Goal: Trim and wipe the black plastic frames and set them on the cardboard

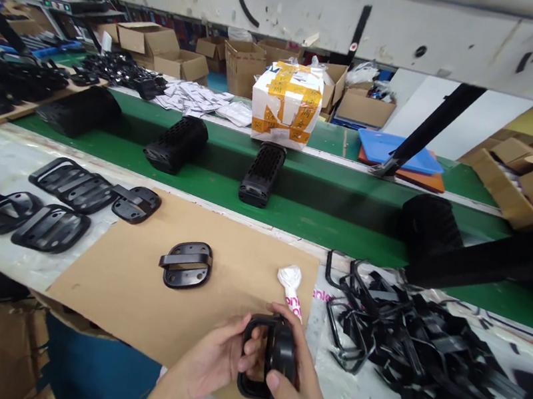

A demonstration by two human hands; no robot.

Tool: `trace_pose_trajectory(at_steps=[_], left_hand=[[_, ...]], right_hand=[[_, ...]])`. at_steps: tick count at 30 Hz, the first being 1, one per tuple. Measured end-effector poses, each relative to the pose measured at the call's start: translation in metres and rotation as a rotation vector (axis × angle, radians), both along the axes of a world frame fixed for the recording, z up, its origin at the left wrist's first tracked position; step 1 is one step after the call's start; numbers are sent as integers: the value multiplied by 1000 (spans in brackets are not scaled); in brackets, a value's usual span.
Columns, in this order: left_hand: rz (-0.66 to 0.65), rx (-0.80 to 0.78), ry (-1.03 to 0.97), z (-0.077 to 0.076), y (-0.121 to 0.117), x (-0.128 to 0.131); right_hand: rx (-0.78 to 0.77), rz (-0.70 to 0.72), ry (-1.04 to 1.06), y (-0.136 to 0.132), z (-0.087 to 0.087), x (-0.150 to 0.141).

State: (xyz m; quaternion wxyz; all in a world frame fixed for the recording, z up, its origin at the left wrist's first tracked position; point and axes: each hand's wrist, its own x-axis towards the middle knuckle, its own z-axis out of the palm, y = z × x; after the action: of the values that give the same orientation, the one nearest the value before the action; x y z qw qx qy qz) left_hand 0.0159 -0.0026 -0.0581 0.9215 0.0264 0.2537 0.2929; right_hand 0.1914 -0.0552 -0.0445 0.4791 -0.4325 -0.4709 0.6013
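Both my hands hold one black plastic handle part point(271, 362) over the near edge of a brown cardboard sheet point(142, 281). My left hand point(216, 357) grips its left side with curled fingers. My right hand point(301, 394) wraps round its right side, thumb on the front. A finished black handle piece point(186, 264) lies on the cardboard a little beyond my hands. A twisted white plastic bag point(291, 284) lies just past my right hand.
A tangled pile of black frames and straps point(423, 359) lies to the right. Several black plates point(68, 202) lie at the left. Black perforated housings point(263, 172) sit on the green conveyor belt point(324, 215). A taped white box point(286, 103) and cardboard cartons stand behind.
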Motion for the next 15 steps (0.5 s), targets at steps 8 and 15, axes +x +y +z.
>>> trace_pose_trajectory(at_steps=[8,15], left_hand=[[-52,-4,-111,-13,0,-8],[18,-8,15,-11,-1,-4]], right_hand=[[-88,-19,54,-3,-3,-1],[-119,-26,105,-1,-5,-7]])
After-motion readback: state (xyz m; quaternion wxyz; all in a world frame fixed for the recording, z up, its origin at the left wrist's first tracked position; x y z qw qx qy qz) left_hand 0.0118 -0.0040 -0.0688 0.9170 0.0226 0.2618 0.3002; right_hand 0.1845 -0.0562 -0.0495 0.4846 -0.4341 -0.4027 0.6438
